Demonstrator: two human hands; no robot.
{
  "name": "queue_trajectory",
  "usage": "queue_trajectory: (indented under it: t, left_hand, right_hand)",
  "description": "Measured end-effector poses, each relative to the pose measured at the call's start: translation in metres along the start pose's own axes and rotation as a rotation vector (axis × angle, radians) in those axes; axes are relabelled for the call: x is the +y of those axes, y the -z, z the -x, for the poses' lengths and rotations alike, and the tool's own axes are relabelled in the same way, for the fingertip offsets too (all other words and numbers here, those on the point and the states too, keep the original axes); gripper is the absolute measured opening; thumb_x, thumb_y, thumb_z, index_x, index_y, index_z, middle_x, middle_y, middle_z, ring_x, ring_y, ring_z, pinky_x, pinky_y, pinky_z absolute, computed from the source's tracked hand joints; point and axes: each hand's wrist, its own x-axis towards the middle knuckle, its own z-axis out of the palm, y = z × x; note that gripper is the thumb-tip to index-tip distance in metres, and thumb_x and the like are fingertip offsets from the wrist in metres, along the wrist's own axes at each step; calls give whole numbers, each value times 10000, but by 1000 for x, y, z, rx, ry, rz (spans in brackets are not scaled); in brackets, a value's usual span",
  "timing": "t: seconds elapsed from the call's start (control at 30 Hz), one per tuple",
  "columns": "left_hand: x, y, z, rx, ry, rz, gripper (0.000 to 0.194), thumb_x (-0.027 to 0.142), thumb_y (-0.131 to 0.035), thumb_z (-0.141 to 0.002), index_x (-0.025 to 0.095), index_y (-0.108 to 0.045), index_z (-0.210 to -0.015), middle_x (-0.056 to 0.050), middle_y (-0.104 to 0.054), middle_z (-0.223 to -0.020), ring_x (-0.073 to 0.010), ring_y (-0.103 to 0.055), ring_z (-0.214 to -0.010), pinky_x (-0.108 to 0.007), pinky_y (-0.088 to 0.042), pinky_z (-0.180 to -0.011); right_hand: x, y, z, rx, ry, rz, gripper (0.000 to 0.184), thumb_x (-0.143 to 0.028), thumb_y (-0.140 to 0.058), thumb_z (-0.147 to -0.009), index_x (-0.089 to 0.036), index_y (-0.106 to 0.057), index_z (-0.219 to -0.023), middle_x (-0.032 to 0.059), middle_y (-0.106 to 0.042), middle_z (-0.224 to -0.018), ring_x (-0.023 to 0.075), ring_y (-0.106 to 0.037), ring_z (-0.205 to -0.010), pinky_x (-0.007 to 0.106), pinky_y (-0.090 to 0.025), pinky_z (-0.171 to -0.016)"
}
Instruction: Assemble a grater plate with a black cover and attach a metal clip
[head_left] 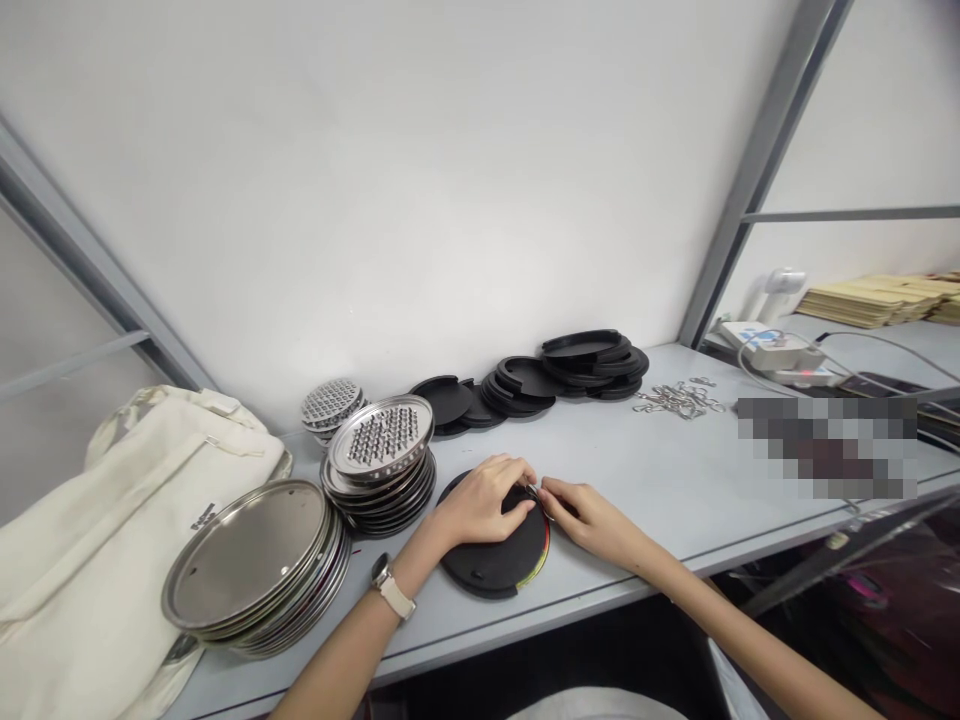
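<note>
While fingers (516,518) touch blk disc (487,568), graters (382,440) sit nrby.

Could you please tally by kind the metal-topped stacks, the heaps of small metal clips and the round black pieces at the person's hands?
Smooth-topped stacks: 1
Grater-topped stacks, front and back: 2
Heaps of small clips: 1
Round black pieces being handled: 1
Total: 5

The disc (495,567) is coloured black, edged on one side with red and yellow. The lids (530,378) are black too. The silver grater (382,440) is patterned with raised teeth. The cream bag (161,480) is marked with dark lettering.
</note>
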Motion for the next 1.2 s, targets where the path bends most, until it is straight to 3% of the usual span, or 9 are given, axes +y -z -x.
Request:
queue_trajectory:
  t: [1.2]
  left_hand:
    - [0,-3,0,29,9,54,145,151,-539,-793,192,-446,-897,-19,-532,-858,-163,-506,-834,-282,-426,-767]
  right_hand:
    - [2,-2,1,-19,8,-12,278,-338,-332,-949,-197,-400,-720,-55,-378,-590,99,-354,-526,226,-279,-520]
